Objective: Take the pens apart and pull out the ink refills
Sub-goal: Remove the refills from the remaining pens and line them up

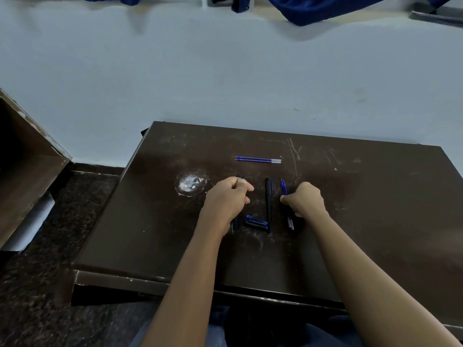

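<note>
Ok, my left hand (226,199) is clenched round what looks like a dark barrel (236,224), probably to brace it for pulling. Loose pen parts (255,221) lie near; two pulled refills (258,160) are parked far, out of the way. A black pen (268,204) waits between the hands. My right hand (304,199) grips a blue pen (283,187). No container here, everything sits loose on the tabletop (375,221).

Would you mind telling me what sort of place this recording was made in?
Likely a plain indoor room, perhaps a classroom or dormitory: a scratched dark brown desk stands against a bare pale wall, on a dark speckled floor, with blue cloth hanging above.
</note>
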`<state>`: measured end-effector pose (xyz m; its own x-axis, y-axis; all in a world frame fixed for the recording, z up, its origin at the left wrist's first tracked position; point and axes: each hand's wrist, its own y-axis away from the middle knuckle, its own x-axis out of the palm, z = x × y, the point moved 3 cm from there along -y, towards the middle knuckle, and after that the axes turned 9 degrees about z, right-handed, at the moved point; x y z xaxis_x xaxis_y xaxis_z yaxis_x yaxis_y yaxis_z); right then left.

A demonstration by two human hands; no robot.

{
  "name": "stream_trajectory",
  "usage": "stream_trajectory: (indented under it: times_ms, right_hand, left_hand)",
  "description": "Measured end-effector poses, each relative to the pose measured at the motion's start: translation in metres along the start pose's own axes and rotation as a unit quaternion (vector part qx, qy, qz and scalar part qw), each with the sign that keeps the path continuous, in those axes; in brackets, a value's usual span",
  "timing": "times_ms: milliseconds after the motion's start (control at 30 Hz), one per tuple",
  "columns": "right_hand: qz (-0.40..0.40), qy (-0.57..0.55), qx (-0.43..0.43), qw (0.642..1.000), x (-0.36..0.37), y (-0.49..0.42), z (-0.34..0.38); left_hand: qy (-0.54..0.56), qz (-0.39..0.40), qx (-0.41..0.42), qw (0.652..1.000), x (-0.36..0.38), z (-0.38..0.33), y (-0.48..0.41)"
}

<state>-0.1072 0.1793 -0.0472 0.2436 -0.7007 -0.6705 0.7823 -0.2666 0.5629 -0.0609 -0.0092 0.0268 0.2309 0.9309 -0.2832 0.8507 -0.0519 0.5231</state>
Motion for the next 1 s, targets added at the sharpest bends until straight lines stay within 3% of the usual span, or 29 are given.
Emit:
stream_trajectory:
  times_ms: [167, 233, 333, 400, 533, 767, 933, 1000]
  right_hand:
    - [0.008, -0.054, 0.012, 0.998, -0.011, 0.001, 0.006]
    - [0.017, -0.147, -0.035, 0.988, -0.017, 0.004, 0.018]
    - [0.059, -0.35, -0.155, 0.922, -0.024, 0.021, 0.049]
    - [0.049, -0.398, -0.216, 0.89, -0.027, 0.036, 0.065]
    - [0.054, -0.43, -0.265, 0.862, -0.024, 0.051, 0.078]
    - [0.099, -0.38, -0.288, 0.873, -0.018, 0.06, 0.085]
    - [0.217, -0.204, -0.313, 0.902, -0.007, 0.066, 0.088]
    - [0.214, -0.145, -0.3, 0.918, -0.003, 0.064, 0.085]
  left_hand:
    - [0.01, -0.01, -0.002, 1.0, -0.002, 0.005, -0.002]
    - [0.009, -0.009, 0.006, 1.0, -0.002, 0.005, -0.004]
    - [0.008, -0.005, 0.013, 1.0, -0.002, 0.005, -0.005]
    - [0.007, -0.002, 0.012, 1.0, -0.002, 0.005, -0.005]
    - [0.006, -0.005, 0.011, 1.0, -0.002, 0.004, -0.006]
    - [0.009, -0.009, 0.03, 0.999, -0.003, 0.004, -0.006]
    - [0.018, -0.02, 0.039, 0.999, -0.005, 0.003, -0.005]
    - [0.007, -0.045, 0.052, 0.998, -0.007, 0.002, -0.006]
